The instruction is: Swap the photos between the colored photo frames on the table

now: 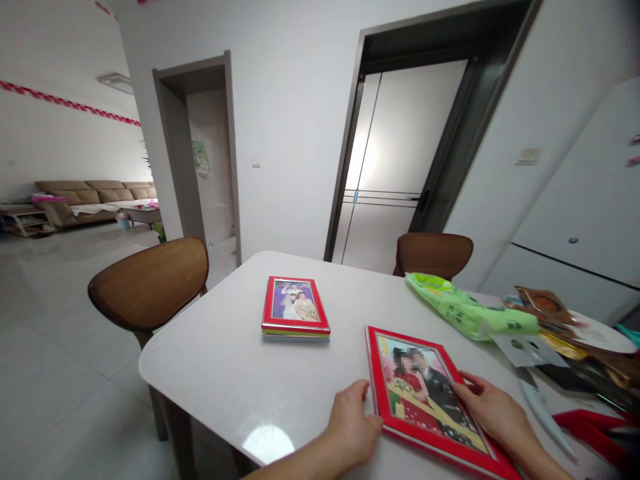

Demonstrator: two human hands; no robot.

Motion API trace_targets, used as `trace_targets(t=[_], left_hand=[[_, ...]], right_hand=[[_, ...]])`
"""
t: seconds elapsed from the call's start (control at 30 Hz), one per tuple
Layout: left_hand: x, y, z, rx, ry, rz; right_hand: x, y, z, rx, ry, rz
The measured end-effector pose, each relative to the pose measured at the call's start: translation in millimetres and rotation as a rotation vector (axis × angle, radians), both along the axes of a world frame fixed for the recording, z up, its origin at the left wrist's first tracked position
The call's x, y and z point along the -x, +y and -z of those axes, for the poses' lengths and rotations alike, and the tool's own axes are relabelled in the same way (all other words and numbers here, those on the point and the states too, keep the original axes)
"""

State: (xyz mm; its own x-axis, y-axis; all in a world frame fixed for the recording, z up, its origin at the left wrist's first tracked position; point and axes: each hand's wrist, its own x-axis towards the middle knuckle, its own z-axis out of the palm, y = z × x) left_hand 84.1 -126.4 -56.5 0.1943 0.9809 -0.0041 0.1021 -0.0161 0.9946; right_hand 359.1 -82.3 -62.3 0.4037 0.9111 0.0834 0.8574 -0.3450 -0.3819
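Note:
A large red picture frame (pixel 379 383) with a photo of a couple lies at the table's near right. My left hand (pixel 353 421) grips its left edge, thumb at the near corner and fingers along the side. On the right side of the frame rests my right hand (pixel 493 408), its thumb on the picture and its fingers around the far edge. Farther left on the table sits a smaller red picture frame (pixel 295 325), stacked on thin items with green and pale edges.
A green plastic pack (pixel 470 310) lies on the white table (pixel 215 360) behind the large frame. Assorted items, among them a white-handled knife (pixel 545 417), crowd the right side. Wooden chairs (pixel 155 283) (pixel 434 253) stand at the left and far sides.

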Motion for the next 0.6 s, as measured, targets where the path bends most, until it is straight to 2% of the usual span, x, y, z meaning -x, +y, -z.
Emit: trace_targets(t=[0.07,0.13,0.17,0.23,0.3,0.33,0.4,0.5,0.6], left_hand=[[23,11,4.6,0.045,-0.014,-0.072],[50,24,8.6,0.091,-0.055,-0.156],[63,30,9.8,0.112,-0.082,-0.2],[84,40,10.1,0.15,-0.14,-0.28],[99,43,8.4,0.174,-0.2,-0.34],[104,43,7.2,0.183,-0.23,-0.36],[111,40,4.7,0.199,-0.29,-0.384],[119,35,0.1,0.224,-0.387,-0.408],[126,28,-7.4,0.194,-0.511,-0.413]], right_hand=[[12,1,-7.8,-0.027,-0.145,-0.056],[43,5,-20.8,-0.135,-0.261,-0.169],[67,9,-27.7,-0.221,-0.283,-0.235],[126,19,-39.6,-0.322,-0.2,-0.468],[189,32,-46.6,-0.319,-0.191,-0.689],[217,39,-48.2,-0.305,-0.228,-0.757],[260,51,-48.8,-0.303,-0.246,-0.804],[290,54,-47.7,-0.298,-0.267,-0.832],[291,33,-49.2,-0.285,-0.287,-0.9]])
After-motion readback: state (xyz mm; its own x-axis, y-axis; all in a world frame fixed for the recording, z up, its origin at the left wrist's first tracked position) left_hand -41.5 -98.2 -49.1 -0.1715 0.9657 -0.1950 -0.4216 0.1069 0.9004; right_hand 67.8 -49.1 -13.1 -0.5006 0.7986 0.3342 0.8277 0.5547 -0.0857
